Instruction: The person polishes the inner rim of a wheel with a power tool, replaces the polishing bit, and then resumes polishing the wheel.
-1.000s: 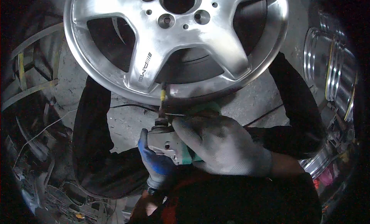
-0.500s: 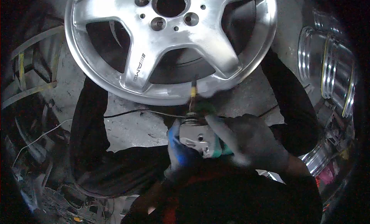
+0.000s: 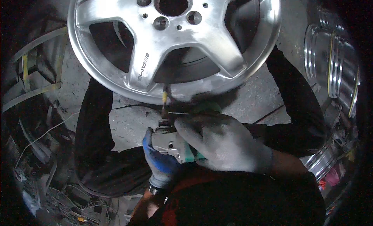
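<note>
A silver five-spoke alloy wheel [image 3: 182, 37] with dark lettering on one spoke lies face up at the top of the view. Below its lower rim is a grey and green power tool [image 3: 168, 143], whose thin shaft with a yellow band points up at the rim. The shaft's tip is blurred. My left hand [image 3: 158, 160], in a blue and grey glove, wraps round the tool's left side and underside. My right hand [image 3: 223, 142], in a grey glove, closes over the tool's green body from the right.
My bent legs in dark trousers frame the wheel on both sides. Polished rims [image 3: 334, 66] stand at the right, and a dark spoked wheel [image 3: 35, 74] is at the left. A cable [image 3: 50, 127] crosses the grey floor. Scattered parts lie at the lower left.
Both hands have moved left with the power tool, and its shaft now points at a spot further left on the wheel's lower rim. The wheel appears slightly shifted to the right in view.
</note>
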Motion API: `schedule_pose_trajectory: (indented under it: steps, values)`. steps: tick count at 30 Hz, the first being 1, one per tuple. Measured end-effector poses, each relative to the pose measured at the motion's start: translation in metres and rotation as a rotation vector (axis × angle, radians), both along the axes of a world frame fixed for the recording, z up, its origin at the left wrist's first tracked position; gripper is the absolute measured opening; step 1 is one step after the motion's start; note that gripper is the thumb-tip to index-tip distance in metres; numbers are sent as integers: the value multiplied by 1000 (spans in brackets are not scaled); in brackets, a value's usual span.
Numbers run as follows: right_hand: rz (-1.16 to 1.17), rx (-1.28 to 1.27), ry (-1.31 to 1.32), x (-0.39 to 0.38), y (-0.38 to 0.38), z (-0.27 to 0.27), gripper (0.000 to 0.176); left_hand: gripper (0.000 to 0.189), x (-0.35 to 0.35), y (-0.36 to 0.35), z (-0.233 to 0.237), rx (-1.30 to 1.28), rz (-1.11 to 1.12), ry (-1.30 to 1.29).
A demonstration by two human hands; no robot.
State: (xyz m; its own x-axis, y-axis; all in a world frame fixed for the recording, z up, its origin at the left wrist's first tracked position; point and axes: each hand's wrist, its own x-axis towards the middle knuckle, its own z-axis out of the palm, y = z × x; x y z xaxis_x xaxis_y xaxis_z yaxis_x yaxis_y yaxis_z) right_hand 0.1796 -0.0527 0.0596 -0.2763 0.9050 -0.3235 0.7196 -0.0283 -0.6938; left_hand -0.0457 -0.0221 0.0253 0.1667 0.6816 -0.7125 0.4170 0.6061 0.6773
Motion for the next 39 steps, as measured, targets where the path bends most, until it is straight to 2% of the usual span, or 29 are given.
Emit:
schedule_pose_trajectory:
  steps: [2, 3, 7, 9, 10, 12, 13, 17, 19, 20, 22, 23, 24, 26, 28, 30, 31, 32, 34, 35, 37, 39]
  values:
    - [-13, -6, 41, -3, 1, -4, 89, 59, 0, 3, -2, -610, 1052, -798]
    - [-25, -13, 82, -2, 2, -5, 89, 58, 4, 16, 1, -612, 850, -686]
    - [-77, 138, 87, 11, -5, -3, 94, 62, 11, 4, 0, -689, 866, -777]
    - [10, -48, 98, 30, -13, 14, 96, 47, 29, -8, 5, -406, 473, -384]
    - [11, -48, 92, 37, -18, 20, 96, 47, 38, -16, 3, -407, 474, -391]
    - [-14, -173, 13, 48, -25, 31, 98, 40, 54, -25, -3, -160, 189, -398]
    - [-23, -201, 21, 53, -22, 37, 77, 49, 61, -20, -4, -94, -13, -310]
    - [-71, -99, 25, 48, -20, 35, 73, 38, 61, -17, 1, -215, 22, -366]
    - [-67, -88, 53, 37, -14, 29, 68, 41, 41, -22, -8, -571, 572, -687]
    - [-66, -86, 61, 29, -13, 22, 68, 41, 32, -22, -6, -567, 574, -680]
    - [-69, 54, 61, 14, -12, 10, 59, 55, 17, -19, -3, -173, 189, -208]
    - [-70, 54, 63, 9, -8, 10, 59, 55, 11, -7, 1, -303, 287, -250]
    - [-36, 88, 31, 5, -4, 10, 57, 55, 7, 0, 2, -303, 287, -249]
    - [-1, 123, -2, -4, 3, 9, 54, 57, 1, 10, 3, -701, 821, -589]
    - [-31, 175, -14, -12, 9, 6, 55, 58, 6, 20, 11, -716, 818, -647]
    - [-25, 150, -1, -15, 11, 4, 56, 59, 11, 25, 16, -608, 730, -588]
    - [-17, 122, 10, -16, 11, 3, 57, 59, -1, 18, 6, -386, 422, -427]
    - [-19, 123, 10, -15, 9, 3, 57, 59, -2, 16, 4, -386, 420, -427]
    - [-65, 195, -14, -11, 3, 4, 62, 57, -2, 13, 2, -645, 792, -601]
    - [-63, 196, -17, -5, -1, 7, 62, 57, 0, 8, 2, -646, 792, -605]
    - [-55, 48, 53, 9, -8, 20, 67, 56, 8, -6, 1, -296, 289, -262]
    - [-52, -23, 56, 17, -4, 29, 70, 55, 14, -17, -1, -195, 219, -238]
